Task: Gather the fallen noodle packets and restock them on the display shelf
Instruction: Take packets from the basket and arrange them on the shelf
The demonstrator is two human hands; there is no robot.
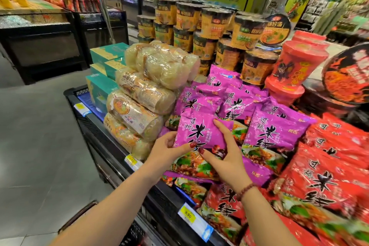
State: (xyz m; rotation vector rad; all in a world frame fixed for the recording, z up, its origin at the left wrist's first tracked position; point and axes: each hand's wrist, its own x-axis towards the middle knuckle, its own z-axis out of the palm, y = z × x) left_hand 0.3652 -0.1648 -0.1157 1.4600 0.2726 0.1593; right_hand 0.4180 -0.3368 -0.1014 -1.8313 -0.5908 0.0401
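Note:
A purple noodle packet [199,130] with black characters is held upright over the display shelf [159,201]. My left hand [169,152] grips its lower left corner, thumb across the front. My right hand [225,154] holds its right and bottom edge, the index finger stretched up along the side. Behind and to the right lie several more purple packets [273,132] in a leaning pile. Red noodle packets [319,181] fill the shelf to the right and below my right wrist.
Clear-wrapped vermicelli bundles [143,94] are stacked left of the purple pile, teal boxes [103,88] beyond them. Orange cup noodles [209,32] and red tubs [293,70] stand at the back. Yellow price tags [189,215] line the shelf's black front edge. Grey aisle floor lies to the left.

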